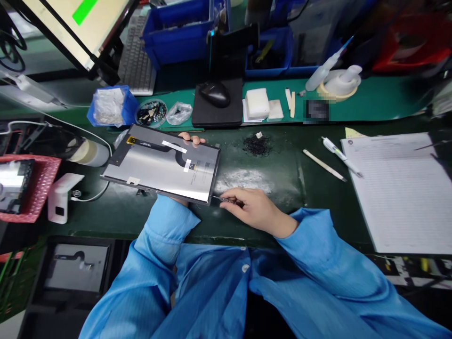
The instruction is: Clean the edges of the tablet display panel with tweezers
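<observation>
My left hand (191,138) holds a display panel (158,165) from underneath, fingertips curled over its far edge and the palm hidden below. The panel's silvery back faces up, with a black flex cable (155,145) and white tape strips on it. It is slightly tilted above the bench. In my right hand (256,209), thumb and fingers pinch slim dark tweezers (231,201). Their thin tip reaches the panel's near right corner; whether it touches is hard to tell. A heap of black shreds (257,145) lies on the bench beyond my right hand.
Along the back stand a blue bin (180,33), a mouse (214,93) on a black pad and a white sponge block (257,103). Right are a pen (342,156), a thin stick (325,165) and paper sheets (402,197). A black tray (70,310) with another panel sits lower left.
</observation>
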Tool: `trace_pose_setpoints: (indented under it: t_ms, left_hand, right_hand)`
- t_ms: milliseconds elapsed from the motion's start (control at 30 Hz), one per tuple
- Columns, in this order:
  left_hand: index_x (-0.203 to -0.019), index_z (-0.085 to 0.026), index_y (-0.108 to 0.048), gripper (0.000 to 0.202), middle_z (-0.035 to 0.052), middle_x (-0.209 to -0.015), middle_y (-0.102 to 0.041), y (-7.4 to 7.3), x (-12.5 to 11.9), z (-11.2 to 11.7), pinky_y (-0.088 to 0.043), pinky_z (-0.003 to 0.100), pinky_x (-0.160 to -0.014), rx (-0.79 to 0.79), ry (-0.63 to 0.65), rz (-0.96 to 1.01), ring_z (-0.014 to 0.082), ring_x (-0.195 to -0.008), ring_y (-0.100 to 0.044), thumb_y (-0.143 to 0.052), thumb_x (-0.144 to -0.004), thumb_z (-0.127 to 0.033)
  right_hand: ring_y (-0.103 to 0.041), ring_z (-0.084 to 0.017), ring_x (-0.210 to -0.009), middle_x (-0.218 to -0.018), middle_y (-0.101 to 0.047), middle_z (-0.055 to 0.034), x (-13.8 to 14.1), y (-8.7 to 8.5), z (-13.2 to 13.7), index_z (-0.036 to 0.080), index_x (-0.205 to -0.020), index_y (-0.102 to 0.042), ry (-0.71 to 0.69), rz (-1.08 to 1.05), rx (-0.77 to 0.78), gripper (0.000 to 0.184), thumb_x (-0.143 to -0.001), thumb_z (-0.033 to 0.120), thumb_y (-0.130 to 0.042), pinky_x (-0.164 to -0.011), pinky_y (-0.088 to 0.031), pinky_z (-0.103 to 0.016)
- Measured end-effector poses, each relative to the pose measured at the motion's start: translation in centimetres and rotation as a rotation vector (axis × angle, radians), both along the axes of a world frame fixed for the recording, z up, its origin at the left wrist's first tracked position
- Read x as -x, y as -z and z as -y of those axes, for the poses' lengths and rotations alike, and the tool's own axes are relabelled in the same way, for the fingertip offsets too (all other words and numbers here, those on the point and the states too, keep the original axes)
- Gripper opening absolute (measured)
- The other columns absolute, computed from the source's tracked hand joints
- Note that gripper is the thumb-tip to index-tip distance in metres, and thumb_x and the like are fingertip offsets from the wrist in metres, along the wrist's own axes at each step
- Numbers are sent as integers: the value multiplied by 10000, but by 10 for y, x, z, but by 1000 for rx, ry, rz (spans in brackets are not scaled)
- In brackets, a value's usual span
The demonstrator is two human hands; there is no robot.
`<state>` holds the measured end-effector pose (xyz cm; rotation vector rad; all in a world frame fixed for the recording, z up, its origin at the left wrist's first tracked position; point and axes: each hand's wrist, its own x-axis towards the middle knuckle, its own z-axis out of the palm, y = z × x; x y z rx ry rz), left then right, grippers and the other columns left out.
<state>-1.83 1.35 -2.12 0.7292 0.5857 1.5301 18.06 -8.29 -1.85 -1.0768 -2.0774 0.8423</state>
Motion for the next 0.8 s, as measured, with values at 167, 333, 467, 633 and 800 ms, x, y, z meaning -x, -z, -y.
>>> trace_pose_setpoints:
  t_ms: [167, 333, 467, 633, 800]
  left_hand:
    - [-968, -245, -590, 419, 72, -962, -623, -2, 4, 1, -452, 446, -1157, -25, -10, -25, 242, -1087, -630, -464, -982, -645]
    - [-954, -239, -584, 458, 73, -954, -612, -2, 6, -1, -456, 435, -1145, 6, 4, -23, 239, -1076, -631, -397, -998, -655]
    - [-942, -238, -587, 458, 73, -944, -611, -2, 3, -2, -454, 433, -1147, 14, -13, -23, 243, -1071, -625, -380, -1002, -642]
    - [-932, -251, -581, 448, 72, -918, -611, -3, -1, -1, -472, 448, -1125, 23, -59, 1, 243, -1041, -630, -356, -1011, -630]
    - [-919, -246, -563, 448, 73, -929, -604, -5, 1, -1, -472, 438, -1107, 40, -14, -7, 242, -1055, -628, -369, -999, -642]
  right_hand:
    - [-739, -187, -799, -946, -794, -61, -2, 1, -3, 200, -1058, -765, -22, 34, -100, 242, -1064, 308, -548, -704, -545, -288]
    - [-722, -161, -706, -859, -789, -21, -1, -1, -1, 213, -1084, -745, 21, -20, 7, 171, -1011, 330, -644, -669, -542, -263]
    - [-721, -166, -740, -873, -780, -30, -1, 1, -2, 210, -1004, -748, 4, -13, -22, 147, -1006, 318, -649, -688, -539, -267]
    - [-727, -178, -778, -920, -786, -52, -2, 1, -3, 214, -1039, -764, -27, 12, -53, 252, -1066, 319, -537, -712, -543, -286]
    - [-715, -159, -700, -842, -782, -9, -2, -1, -1, 233, -1055, -741, 15, -18, 68, 168, -996, 367, -659, -680, -548, -268]
